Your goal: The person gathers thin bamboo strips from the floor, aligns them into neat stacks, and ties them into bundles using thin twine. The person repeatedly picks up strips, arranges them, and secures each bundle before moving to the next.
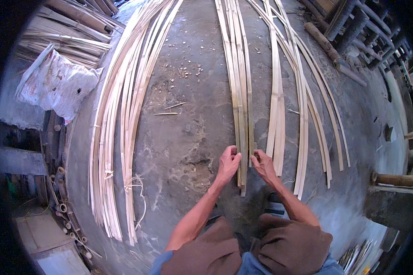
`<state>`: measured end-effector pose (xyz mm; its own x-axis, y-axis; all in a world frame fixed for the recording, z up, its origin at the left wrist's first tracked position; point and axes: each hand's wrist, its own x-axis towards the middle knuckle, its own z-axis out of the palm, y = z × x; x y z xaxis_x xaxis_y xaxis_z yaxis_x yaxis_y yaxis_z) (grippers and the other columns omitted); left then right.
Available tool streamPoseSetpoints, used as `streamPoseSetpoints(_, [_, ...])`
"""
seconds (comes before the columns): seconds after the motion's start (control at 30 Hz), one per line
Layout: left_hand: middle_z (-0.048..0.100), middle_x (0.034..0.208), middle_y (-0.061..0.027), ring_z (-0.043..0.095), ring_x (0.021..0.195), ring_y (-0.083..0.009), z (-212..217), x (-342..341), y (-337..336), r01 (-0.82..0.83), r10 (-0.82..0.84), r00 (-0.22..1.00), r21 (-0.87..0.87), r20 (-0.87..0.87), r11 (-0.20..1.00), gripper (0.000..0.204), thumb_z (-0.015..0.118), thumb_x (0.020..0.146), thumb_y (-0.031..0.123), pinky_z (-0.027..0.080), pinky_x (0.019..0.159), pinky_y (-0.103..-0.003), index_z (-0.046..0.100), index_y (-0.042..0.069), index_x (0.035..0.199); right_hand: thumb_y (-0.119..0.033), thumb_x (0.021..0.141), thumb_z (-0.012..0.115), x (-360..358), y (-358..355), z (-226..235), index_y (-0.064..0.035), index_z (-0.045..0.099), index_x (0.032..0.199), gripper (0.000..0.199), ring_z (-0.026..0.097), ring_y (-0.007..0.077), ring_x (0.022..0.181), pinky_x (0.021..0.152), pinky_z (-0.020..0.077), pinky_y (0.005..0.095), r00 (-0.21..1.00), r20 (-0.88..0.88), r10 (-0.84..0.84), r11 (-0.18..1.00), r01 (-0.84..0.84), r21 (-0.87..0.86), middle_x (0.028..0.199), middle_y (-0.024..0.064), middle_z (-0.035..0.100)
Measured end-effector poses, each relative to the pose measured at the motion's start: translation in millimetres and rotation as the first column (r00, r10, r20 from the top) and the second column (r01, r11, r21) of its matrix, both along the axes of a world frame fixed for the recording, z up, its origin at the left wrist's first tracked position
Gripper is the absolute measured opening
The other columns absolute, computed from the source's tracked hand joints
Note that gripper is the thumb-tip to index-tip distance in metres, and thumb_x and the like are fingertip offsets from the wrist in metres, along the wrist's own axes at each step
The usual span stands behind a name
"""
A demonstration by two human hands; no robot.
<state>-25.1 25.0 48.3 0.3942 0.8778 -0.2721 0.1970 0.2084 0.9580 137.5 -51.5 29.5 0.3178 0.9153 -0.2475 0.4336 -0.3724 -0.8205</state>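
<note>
Long, pale bamboo strips lie side by side on the floor in front of me, their near ends between my feet. Curled at the left edge of this group, my left hand grips the outer strips with thumb and fingers. My right hand pinches the end of one narrow bamboo strip, set slightly apart on the right side of the group. The fingertips of both hands are partly hidden by the strips and the fingers themselves.
Bundles of bamboo strips lie to the left, some tied near the bottom. More loose strips fan out on the right. A white sack sits at the far left, bamboo poles at the upper right. Small chips litter the floor.
</note>
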Motion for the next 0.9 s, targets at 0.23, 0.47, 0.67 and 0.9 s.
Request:
streamPoseSetpoints(0.23, [0.067, 0.090, -0.0141, 0.065, 0.080, -0.0227, -25, 16, 4, -0.137, 0.162, 0.966, 0.135, -0.202, 0.981, 0.026, 0.067, 0.085, 0.015, 0.053, 0.075, -0.036, 0.059, -0.001, 0.104, -0.022, 0.090, 0.065, -24, 3, 11, -0.0007, 0.048, 0.132, 0.050, 0.060, 0.0353, 0.087, 0.076, 0.0491, 0.0444, 0.958, 0.278, 0.073, 0.985, -0.114, 0.133, 0.097, 0.0188, 0.059])
streamPoseSetpoints(0.47, [0.070, 0.091, -0.0184, 0.067, 0.087, -0.0265, -53, 6, 16, -0.140, 0.157, 0.963, 0.088, -0.221, 0.986, 0.020, 0.064, 0.083, 0.016, 0.052, 0.080, -0.037, 0.070, -0.002, 0.090, -0.019, 0.084, 0.072, -42, 0, -8, 0.0006, 0.046, 0.134, 0.060, 0.059, 0.0230, 0.072, 0.067, 0.0493, 0.0352, 1.000, 0.031, -0.005, 0.983, 0.000, 0.185, 0.082, 0.0118, 0.057])
streamPoseSetpoints(0.67, [0.065, 0.082, -0.0063, 0.063, 0.071, -0.0208, -31, 1, 13, -0.327, 0.339, 0.941, -0.323, -0.018, 0.888, 0.029, 0.058, 0.095, 0.027, 0.051, 0.067, -0.034, 0.063, -0.002, 0.094, -0.027, 0.089, 0.067, -26, -6, 11, 0.0008, 0.049, 0.131, 0.054, 0.065, 0.0314, 0.088, 0.076, 0.0515, 0.0404, 0.992, -0.015, -0.125, 0.988, 0.126, 0.089, 0.102, 0.0227, 0.065])
streamPoseSetpoints(0.9, [0.052, 0.071, 0.0032, 0.044, 0.061, -0.0088, 8, -6, 25, -0.521, 0.514, 0.852, 0.226, 0.094, 0.823, 0.028, 0.058, 0.099, 0.029, 0.039, 0.054, -0.028, 0.058, 0.002, 0.091, -0.019, 0.101, 0.049, -39, -3, 76, 0.0051, 0.047, 0.131, 0.038, 0.054, 0.0137, 0.064, 0.061, 0.0465, 0.0303, 0.985, -0.052, -0.167, 0.930, 0.174, 0.323, 0.072, 0.0053, 0.056])
